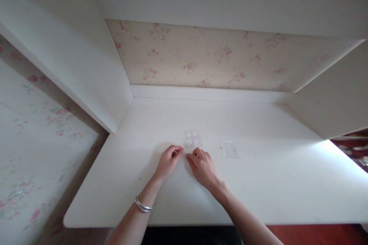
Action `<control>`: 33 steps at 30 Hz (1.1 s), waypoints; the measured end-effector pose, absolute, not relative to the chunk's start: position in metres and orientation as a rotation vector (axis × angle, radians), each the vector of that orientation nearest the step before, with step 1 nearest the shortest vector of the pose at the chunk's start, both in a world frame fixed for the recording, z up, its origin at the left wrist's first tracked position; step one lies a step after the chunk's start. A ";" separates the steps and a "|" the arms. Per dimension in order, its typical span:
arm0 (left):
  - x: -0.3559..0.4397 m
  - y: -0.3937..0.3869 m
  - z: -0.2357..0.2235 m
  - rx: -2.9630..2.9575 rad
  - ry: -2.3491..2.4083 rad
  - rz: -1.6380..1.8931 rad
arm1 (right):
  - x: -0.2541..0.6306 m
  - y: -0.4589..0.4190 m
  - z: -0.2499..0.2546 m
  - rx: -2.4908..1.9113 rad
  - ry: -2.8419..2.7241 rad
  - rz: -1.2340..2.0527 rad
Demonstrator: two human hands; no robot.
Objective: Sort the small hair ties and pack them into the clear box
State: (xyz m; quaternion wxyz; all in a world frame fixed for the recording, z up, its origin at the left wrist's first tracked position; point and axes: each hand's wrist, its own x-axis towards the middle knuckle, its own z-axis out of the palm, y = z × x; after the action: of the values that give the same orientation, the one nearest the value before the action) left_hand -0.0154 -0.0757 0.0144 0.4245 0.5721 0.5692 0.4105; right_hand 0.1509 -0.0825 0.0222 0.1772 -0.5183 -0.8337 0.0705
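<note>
My left hand [170, 159] is closed in a pinch of thumb and index finger over the white desk; whatever sits between the tips is too small to make out. Close by on the right, my right hand [203, 166] has its fingers bent and drawn together, the tips low at the desk surface, and I cannot see what they hold. Just beyond both hands lies a clear plastic case [193, 139] with compartments and a small round spot near its front edge. A second clear, flat rectangular plastic piece [229, 149] rests to the right of my right hand.
The white desk [273, 183] has a rounded front left corner. White panels stand at the left [69, 46] and right [336, 88], with a flowered wall [201, 57] behind. A tiny dark sliver [140, 178] lies left of my left forearm.
</note>
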 end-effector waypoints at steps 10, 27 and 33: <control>-0.013 -0.078 0.011 1.595 1.400 1.030 | 0.161 -0.066 0.029 -1.462 -2.125 0.246; 0.001 -0.090 0.004 2.053 1.464 0.821 | 0.213 -0.067 0.022 -1.607 -1.746 0.426; 0.001 -0.089 0.006 1.966 1.434 0.868 | 0.239 -0.087 0.007 -1.678 -1.611 0.478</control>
State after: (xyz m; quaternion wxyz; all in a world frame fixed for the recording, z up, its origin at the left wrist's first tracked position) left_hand 0.0007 -0.0891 0.0063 0.2755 0.7314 0.5338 0.3228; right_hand 0.2392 -0.0870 0.0074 0.3739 -0.6553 -0.6292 0.1866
